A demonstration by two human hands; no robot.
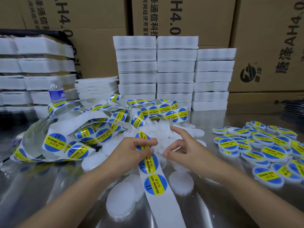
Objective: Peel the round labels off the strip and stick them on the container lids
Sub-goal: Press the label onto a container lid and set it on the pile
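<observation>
While pinching strip, left hand curled.

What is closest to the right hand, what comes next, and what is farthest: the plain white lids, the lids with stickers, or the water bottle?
1. Plain white lids: in the middle, right under and around the right hand.
2. Stickered lids: a pile off to the hand's right.
3. Water bottle: far back on the left side.

The round labels by the left hand read "SOLDERING PASTE"; cardboard boxes far beyond it read "AH4.0".
</observation>
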